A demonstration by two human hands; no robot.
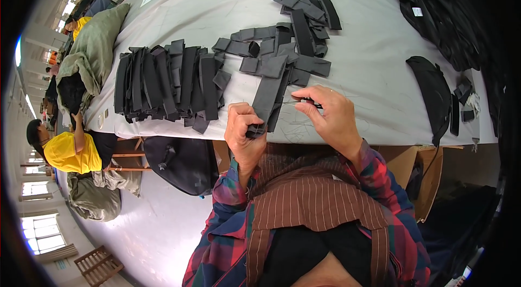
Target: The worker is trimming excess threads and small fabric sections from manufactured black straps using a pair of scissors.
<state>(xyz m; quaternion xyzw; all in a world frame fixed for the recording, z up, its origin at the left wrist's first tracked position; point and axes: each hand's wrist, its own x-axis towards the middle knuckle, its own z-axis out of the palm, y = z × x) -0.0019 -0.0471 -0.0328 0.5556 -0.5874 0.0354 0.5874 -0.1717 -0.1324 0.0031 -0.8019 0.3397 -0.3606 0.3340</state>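
My left hand (242,132) is closed round the near end of a dark grey fabric strip (268,91), folded over, at the front of the table. The strip slants away from me towards a loose heap of similar strips (304,37). Just to its right, my right hand (332,116) is closed on small dark thread snips (310,102), mostly hidden by the fingers. Their thin tip points left at the strip's edge; whether it touches is too small to tell. Loose threads (298,122) lie beneath. A row of stacked fabric strips (163,83) stands left of my hands.
Black bags or fabric pieces (434,10) are piled at the far right of the white-covered table (369,59). A curved black piece (431,91) lies nearer. A cardboard box (429,178) is below the right edge. At left, a person in yellow (70,151) sits near green-grey sacks (100,37).
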